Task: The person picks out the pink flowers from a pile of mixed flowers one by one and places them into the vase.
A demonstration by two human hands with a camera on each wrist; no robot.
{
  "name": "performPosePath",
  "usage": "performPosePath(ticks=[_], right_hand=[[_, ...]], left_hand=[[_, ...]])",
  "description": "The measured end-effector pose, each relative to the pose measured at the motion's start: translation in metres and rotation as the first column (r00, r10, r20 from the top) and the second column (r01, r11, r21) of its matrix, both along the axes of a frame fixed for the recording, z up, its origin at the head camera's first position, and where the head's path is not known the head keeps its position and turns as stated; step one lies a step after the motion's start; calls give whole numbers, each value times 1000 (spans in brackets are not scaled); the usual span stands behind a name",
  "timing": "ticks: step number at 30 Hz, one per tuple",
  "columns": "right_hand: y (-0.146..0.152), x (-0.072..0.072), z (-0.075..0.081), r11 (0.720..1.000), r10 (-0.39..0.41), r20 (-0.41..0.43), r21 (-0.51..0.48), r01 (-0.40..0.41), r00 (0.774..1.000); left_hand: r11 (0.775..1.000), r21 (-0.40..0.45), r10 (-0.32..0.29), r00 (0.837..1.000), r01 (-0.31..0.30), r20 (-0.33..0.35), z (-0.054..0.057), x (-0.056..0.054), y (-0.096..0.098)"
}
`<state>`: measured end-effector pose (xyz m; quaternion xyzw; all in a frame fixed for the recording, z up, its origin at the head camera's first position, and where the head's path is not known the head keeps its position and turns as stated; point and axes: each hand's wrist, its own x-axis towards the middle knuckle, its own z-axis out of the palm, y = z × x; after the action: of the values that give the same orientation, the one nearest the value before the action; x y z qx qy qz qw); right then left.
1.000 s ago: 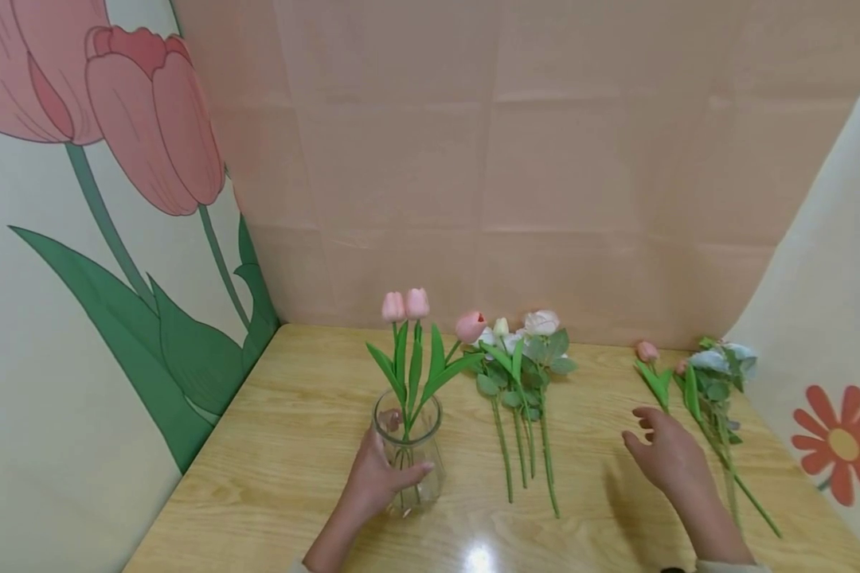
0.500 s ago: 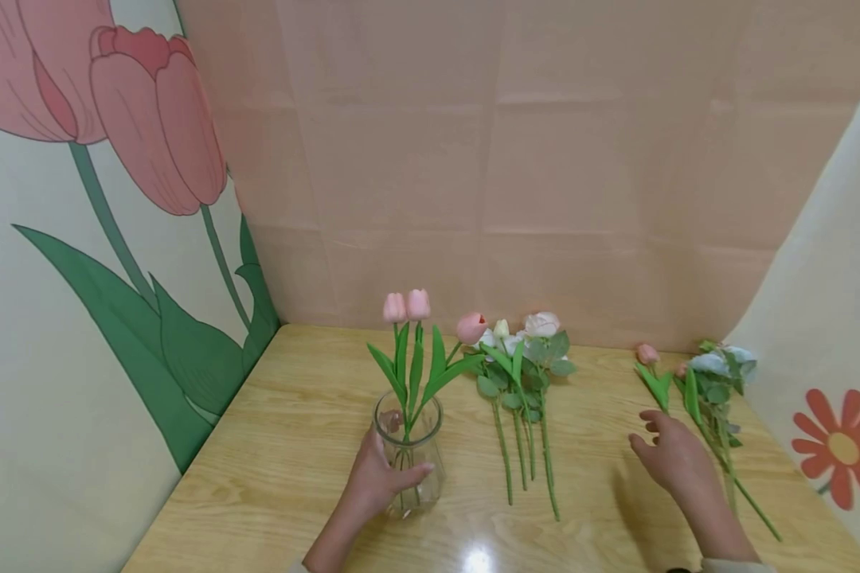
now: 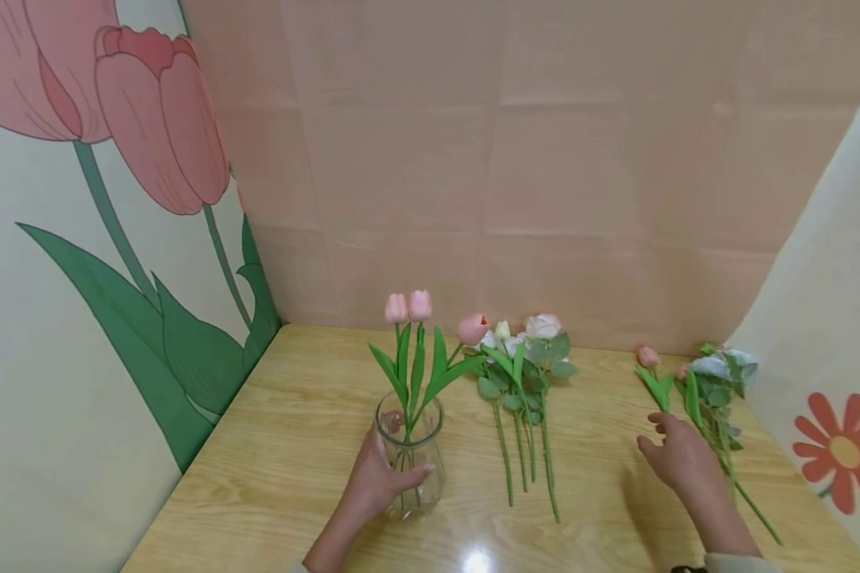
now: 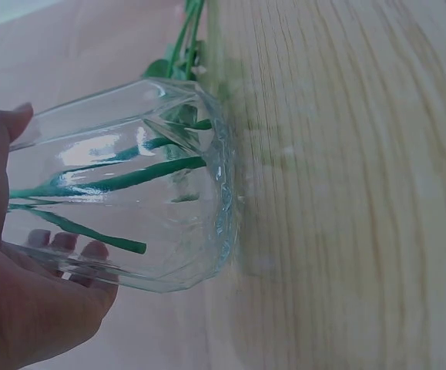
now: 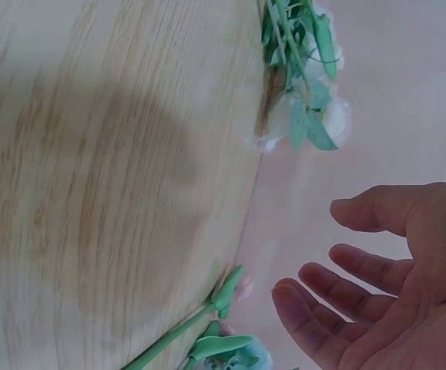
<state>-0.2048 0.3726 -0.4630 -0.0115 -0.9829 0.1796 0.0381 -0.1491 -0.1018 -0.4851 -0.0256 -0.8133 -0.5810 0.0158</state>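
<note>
My left hand grips a clear glass vase, fingers round its far side and thumb across the front. Three pink tulips stand in the vase. Through the faceted glass in the left wrist view, their green stems end above the thick base. Over the right side of the table hovers my right hand, fingers loosely bent and holding nothing. Just beyond its fingertips lies a single pink tulip with green leaves; the hand hides its lower stem in the head view.
White flowers with long stems lie right of the vase on the wooden table. At the far right are a pale blue flower and another pink tulip. A pink backdrop rises behind the table.
My right hand has drifted slightly right and nearer the table's right-hand flowers. The left hand keeps its hold on the vase, and the flowers have stayed where they were.
</note>
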Motion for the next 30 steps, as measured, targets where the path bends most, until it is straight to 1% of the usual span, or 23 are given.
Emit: performPosePath(ticks=[5, 9, 15, 18, 25, 30], right_hand=[[5, -3, -6, 1000, -5, -16, 3, 5, 1000], [10, -5, -9, 1000, -4, -4, -4, 4, 1000], [14, -7, -10, 1000, -12, -11, -4, 12, 1000], [17, -8, -11, 1000, -14, -2, -5, 14, 1000], [21, -12, -14, 1000, -20, -26, -2, 20, 999], [27, -16, -16, 999, -45, 28, 9, 44, 999]], left_hand=[[1000, 5, 4, 1000, -4, 2, 0, 0, 0], [1000, 7, 3, 1000, -3, -1, 0, -1, 0], [1000, 7, 0, 1000, 0, -3, 0, -1, 0], [1000, 6, -1, 1000, 1, -2, -1, -2, 0], [1000, 6, -2, 1000, 2, -3, 0, -1, 0], [1000, -7, -3, 1000, 2, -12, 1, -1, 0]])
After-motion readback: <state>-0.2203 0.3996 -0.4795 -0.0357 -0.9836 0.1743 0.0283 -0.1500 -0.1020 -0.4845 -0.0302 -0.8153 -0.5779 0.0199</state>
